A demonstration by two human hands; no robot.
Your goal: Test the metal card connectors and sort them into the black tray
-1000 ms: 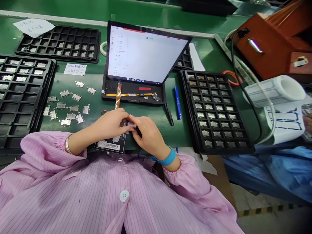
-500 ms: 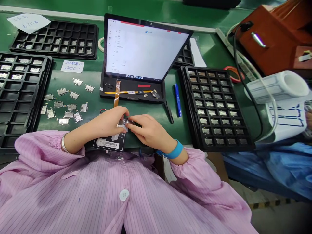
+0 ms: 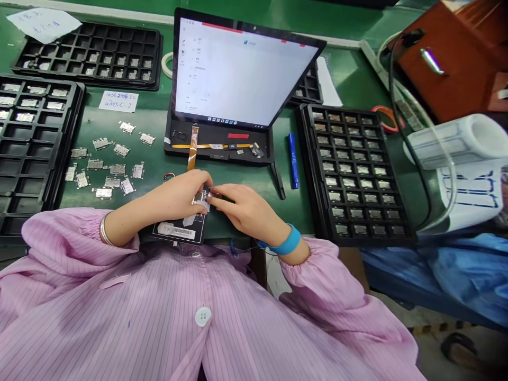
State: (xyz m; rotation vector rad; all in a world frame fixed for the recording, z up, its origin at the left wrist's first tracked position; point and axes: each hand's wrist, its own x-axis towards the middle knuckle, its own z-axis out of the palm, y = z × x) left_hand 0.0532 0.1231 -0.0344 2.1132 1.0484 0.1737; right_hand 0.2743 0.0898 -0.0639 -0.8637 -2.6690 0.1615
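Note:
My left hand [image 3: 184, 194] is closed, thumb and fingers pinching a small silver circuit module [image 3: 202, 198] over a black board [image 3: 197, 233] that carries a white barcode label. From the other side, my right hand [image 3: 248, 211] presses its thumb and index fingertips together at the module's right edge. The fingers cover part of the module. An orange flex cable [image 3: 192, 151] runs from beneath the upright tablet-like screen [image 3: 246, 74] down to behind my left hand. Several loose silver modules [image 3: 117, 169] lie on the green mat left of my hands.
Black compartment trays stand at the left [image 3: 59, 174], back left [image 3: 156, 58] and right [image 3: 305, 159], holding silver modules. A blue marker [image 3: 292, 161] and black tweezers-like tool [image 3: 277, 181] lie right of the screen's black base [image 3: 170, 151]. An orange-brown box [image 3: 452, 90] stands far right.
The view has shifted slightly. My right fingertips have moved a little at the module's edge, while my left hand keeps its pinch in the same place.

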